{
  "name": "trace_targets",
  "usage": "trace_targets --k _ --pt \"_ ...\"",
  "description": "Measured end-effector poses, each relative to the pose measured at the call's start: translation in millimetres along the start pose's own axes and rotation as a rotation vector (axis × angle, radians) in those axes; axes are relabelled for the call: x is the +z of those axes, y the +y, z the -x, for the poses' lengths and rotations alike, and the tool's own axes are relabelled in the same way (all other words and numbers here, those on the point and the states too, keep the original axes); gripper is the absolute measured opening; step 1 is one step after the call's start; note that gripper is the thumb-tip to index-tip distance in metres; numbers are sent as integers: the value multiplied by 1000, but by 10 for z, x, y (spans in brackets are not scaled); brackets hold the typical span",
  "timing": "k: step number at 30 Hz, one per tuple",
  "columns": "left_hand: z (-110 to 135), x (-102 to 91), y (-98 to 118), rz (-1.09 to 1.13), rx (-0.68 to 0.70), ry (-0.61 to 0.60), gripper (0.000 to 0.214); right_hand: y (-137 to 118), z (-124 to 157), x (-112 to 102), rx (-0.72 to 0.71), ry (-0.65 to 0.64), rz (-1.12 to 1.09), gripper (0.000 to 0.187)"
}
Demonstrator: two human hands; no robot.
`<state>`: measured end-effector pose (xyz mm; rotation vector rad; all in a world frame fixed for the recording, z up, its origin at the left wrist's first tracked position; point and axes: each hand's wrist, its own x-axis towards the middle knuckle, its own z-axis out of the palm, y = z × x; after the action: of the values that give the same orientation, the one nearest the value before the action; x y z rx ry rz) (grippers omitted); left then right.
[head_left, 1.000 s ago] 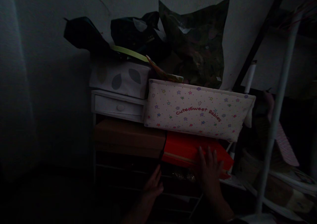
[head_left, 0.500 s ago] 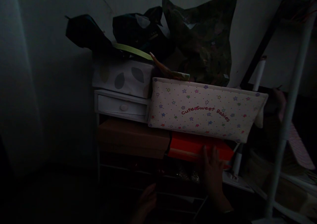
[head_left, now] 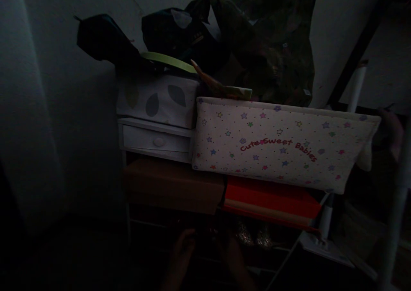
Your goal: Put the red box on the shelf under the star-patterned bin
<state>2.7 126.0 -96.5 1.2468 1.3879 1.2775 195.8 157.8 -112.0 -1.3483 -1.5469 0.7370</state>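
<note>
Two hands reach into the dark lower tier of a shelf: the left hand (head_left: 181, 252) and the right hand (head_left: 233, 254) sit close together, both below the red box (head_left: 271, 201). Something small and dark seems to lie between them (the gloom hides its shape), and whether either hand grips it cannot be told. Glittery things (head_left: 253, 236), perhaps shoes, lie just right of the right hand, so that hand is the nearer one. The red box runs long from left to right, up and to the right of the hands. A brown box (head_left: 173, 186) lies beside it on the left. Above rest a starred bag (head_left: 276, 143), a white drawer (head_left: 156, 139) and a leaf-print box (head_left: 157, 98), with dark bags (head_left: 263, 46) piled against the wall (head_left: 48, 89). White poles (head_left: 355, 89) stand at right.
</note>
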Motion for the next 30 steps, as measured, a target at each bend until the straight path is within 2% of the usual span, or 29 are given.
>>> trace_targets --k 3,6,11,15,17,21,24,26,30 --pt "-239 47 151 -179 86 11 44 -10 -161 101 72 -65 -135 51" --pt "-390 74 231 -369 167 -39 43 49 -188 195 116 -40 -201 47" --pt "-406 79 190 -598 263 -184 58 136 -155 292 186 3 -331 57" --pt "-366 100 207 -782 244 -212 59 84 -190 299 156 98 -344 54" --pt "-381 135 164 -681 219 -211 59 13 -199 278 84 150 -245 51" --pt "-464 245 -113 -190 113 -202 57 -159 -177 211 -70 178 -19 44" --pt "-508 328 -278 -51 57 -224 60 -237 -153 185 -92 181 69 43" --pt "-507 370 -282 25 30 -242 61 -247 -146 189 -79 188 98 43" --pt "-447 432 -160 330 -56 -302 68 -210 -153 219 -71 218 131 42"
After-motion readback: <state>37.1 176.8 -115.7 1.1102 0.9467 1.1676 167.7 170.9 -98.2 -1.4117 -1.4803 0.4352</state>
